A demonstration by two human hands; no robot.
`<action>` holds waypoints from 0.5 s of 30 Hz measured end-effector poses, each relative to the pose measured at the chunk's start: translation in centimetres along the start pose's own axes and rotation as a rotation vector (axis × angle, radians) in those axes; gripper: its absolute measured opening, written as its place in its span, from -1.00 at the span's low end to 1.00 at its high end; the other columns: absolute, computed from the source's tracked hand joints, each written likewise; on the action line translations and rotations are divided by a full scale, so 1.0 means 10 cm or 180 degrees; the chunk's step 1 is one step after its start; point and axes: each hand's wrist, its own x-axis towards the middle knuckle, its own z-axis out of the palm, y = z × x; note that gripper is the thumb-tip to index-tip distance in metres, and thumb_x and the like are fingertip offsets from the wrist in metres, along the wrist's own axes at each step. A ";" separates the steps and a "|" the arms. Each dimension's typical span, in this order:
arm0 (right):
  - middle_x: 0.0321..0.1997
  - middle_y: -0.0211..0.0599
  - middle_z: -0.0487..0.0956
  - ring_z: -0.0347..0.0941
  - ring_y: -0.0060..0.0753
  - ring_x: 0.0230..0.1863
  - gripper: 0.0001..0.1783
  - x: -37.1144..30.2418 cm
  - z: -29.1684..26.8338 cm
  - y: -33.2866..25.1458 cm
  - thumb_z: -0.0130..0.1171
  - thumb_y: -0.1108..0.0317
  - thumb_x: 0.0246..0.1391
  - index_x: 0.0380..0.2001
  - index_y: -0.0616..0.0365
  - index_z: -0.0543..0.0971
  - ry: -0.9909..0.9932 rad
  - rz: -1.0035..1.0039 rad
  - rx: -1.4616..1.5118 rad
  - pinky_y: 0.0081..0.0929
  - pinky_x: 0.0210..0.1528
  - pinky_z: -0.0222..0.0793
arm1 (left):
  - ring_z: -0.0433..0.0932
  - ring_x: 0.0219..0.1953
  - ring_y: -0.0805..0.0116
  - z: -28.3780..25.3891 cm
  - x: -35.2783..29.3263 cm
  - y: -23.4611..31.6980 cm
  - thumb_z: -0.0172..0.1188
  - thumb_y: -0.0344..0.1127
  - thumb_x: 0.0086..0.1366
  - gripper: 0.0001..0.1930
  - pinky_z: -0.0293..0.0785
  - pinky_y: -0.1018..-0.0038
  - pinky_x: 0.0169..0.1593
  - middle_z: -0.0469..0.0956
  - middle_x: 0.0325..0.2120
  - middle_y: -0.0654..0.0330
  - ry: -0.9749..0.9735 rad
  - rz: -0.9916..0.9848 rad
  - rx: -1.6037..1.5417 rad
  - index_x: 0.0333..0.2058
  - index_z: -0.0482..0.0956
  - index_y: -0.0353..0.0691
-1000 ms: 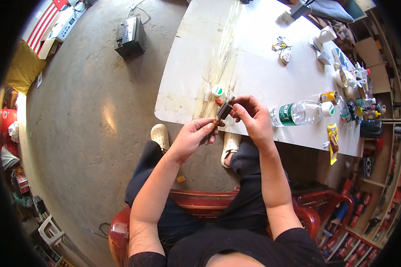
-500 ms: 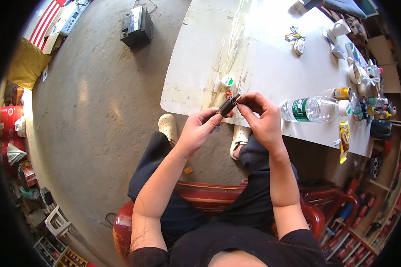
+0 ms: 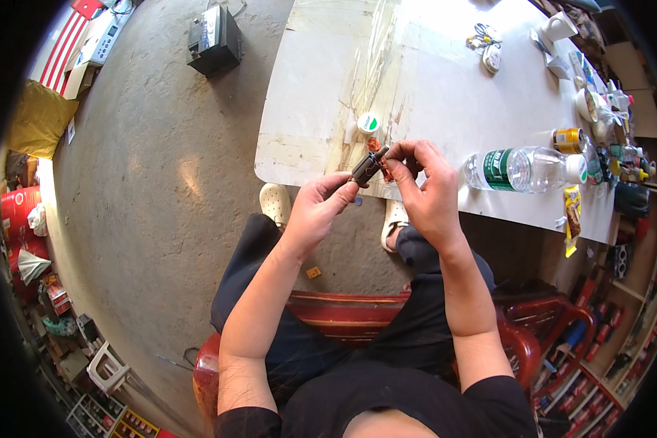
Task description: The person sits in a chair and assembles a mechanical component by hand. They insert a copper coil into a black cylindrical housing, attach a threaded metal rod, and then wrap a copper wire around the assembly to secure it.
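Note:
My left hand pinches a small dark cylindrical part between thumb and fingers, just over the near edge of the white table. At the part's far end, the closed fingertips of my right hand work close together. Whether they grip the part itself or some small piece on it is hidden. Reddish-orange bits lie on the table just beyond the part. Behind them stands a small round white container with a green mark on its lid.
A big clear bottle lies on the white table to the right, near a yellow wrapper and a gold can. A coiled cable sits farther back. On the floor at far left is a black box-shaped battery.
The view has shifted slightly. My right fingertips have moved up toward the far end of the dark part, while my left hand keeps its hold.

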 end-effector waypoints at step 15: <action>-0.47 -0.26 0.56 0.51 -0.54 -0.53 -0.91 0.00 -0.01 -0.05 0.24 0.59 -0.02 -0.37 0.28 0.61 -0.0019 0.0145 0.0212 -0.59 -0.47 0.35 | 0.16 -0.57 0.74 -0.04 -0.01 -0.02 0.11 -0.26 0.38 -0.75 0.03 0.74 -0.49 0.32 -0.57 0.50 -0.0112 -0.0170 -0.0077 -0.13 0.59 -0.32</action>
